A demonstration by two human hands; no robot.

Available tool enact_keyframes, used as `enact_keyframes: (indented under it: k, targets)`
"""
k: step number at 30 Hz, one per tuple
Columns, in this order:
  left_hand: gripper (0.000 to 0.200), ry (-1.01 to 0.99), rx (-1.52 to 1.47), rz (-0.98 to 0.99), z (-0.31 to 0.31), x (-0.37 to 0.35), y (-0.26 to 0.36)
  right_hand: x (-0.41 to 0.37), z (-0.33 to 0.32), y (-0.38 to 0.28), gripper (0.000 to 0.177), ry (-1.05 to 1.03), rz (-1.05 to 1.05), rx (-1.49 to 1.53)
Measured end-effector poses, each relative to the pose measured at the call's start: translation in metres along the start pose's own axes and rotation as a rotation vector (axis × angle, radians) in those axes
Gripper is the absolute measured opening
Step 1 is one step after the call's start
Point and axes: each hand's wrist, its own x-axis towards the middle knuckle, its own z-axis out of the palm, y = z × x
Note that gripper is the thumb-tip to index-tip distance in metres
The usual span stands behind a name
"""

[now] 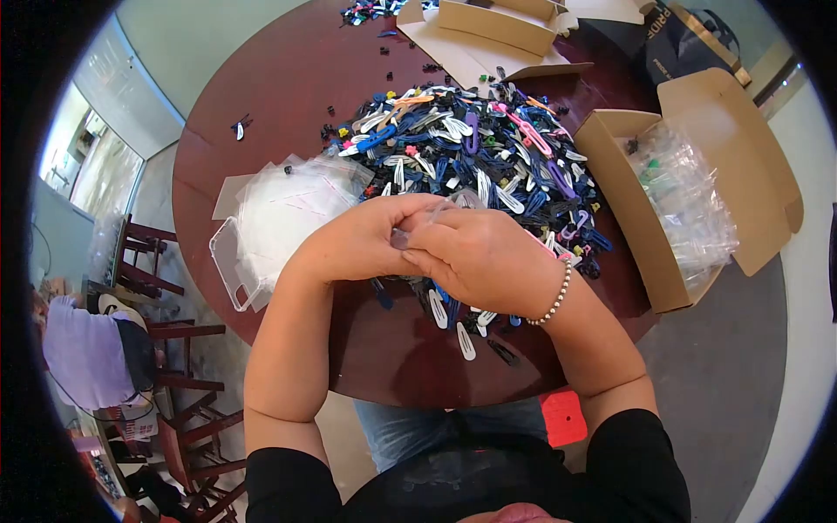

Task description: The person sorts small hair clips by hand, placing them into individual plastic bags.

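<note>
My left hand (370, 237) and my right hand (484, 253) meet over the near side of a heap of hair clips (471, 144). Their fingers are closed together around a small clear plastic bag (401, 238), of which only bits show between and above the fingers. Whether anything is inside the bag is hidden. The heap mixes white, navy, black, purple and pink snap clips with small claw clips. Just below my hands, a white snap clip (466, 342) lies loose on the table. A stack of clear plastic bags (296, 205) is left of my left hand.
The round dark red table (253, 96) bears an open cardboard box (632, 235) of filled bags at right. Another cardboard box (497, 26) stands at the back. A clear plastic tray (228, 270) sits under the bag stack. A person (91, 349) sits among wooden stools at far left.
</note>
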Motion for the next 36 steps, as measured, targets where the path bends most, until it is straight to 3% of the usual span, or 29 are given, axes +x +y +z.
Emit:
enact_keyframes:
  k: [2,6,9,11,13,15,18,21,27,31,36]
  targets:
    - [0.066,0.005,0.012,-0.004,0.0,0.0,-0.001,0.001,0.0,-0.001,0.01,0.057,-0.024,0.028]
    - [0.042,0.034,-0.11,0.08,0.004,0.006,-0.007,0.001,0.0,0.003,0.012,0.135,-0.016,0.025]
    - [0.033,0.122,-0.117,0.033,0.003,0.007,-0.006,0.003,-0.02,0.009,0.013,0.323,0.038,0.013]
    - [0.03,0.176,-0.105,-0.029,0.003,0.007,-0.004,-0.004,-0.045,0.016,0.012,0.416,0.331,0.098]
    - [0.029,0.194,-0.096,-0.021,0.003,0.007,-0.003,-0.025,-0.067,0.04,0.012,0.489,0.499,-0.075]
    - [0.029,0.168,-0.093,-0.02,0.002,0.008,-0.006,-0.063,-0.08,0.078,0.013,0.364,0.589,-0.393]
    - [0.029,0.151,-0.084,0.002,0.004,0.009,-0.008,-0.113,-0.082,0.108,0.015,0.222,0.675,-0.601]
    - [0.028,0.164,-0.057,0.029,0.007,0.01,-0.01,-0.133,-0.077,0.113,0.017,0.211,0.558,-0.482]
    - [0.029,0.145,-0.082,0.02,0.004,0.01,-0.01,-0.145,-0.055,0.128,0.024,0.097,0.56,-0.575]
    - [0.03,0.142,-0.083,0.034,0.002,0.009,-0.011,-0.144,-0.049,0.125,0.026,0.112,0.642,-0.578]
    - [0.032,0.154,-0.012,0.052,0.004,0.01,-0.014,-0.154,-0.049,0.13,0.022,0.161,0.596,-0.559]
